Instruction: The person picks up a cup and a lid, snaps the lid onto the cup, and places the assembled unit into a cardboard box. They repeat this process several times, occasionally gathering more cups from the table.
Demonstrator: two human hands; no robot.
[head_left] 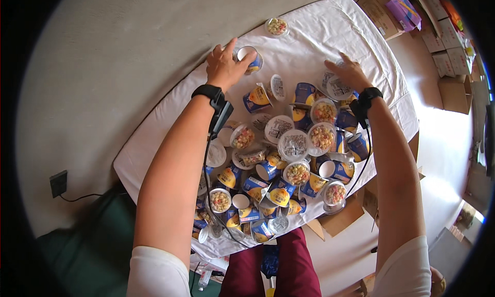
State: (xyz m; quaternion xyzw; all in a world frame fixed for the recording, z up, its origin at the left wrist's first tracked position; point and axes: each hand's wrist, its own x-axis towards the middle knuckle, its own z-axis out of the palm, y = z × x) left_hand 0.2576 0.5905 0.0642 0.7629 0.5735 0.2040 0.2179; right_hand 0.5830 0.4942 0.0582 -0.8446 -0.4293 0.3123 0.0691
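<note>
My left hand (225, 66) is at the far left of the table with its fingers spread apart. Its thumb lies over a blue-and-white paper cup (253, 66); a firm grip does not show. On the far right, my right hand (351, 73) reaches with fingers stretched out over a clear plastic tub with a printed white underside (339, 88). Whether it touches the tub I cannot tell. Between my forearms lies a heap of blue paper cups (257, 98), many on their sides, mixed with clear tubs of colourful puffed pieces (323, 135).
White cloth (319, 29) covers the table, with a lone filled tub (276, 26) near its far edge. A wall (103, 80) borders the left side. Cardboard boxes (455, 93) stand on the right, and an open carton (343, 217) sits below the table's near right edge.
</note>
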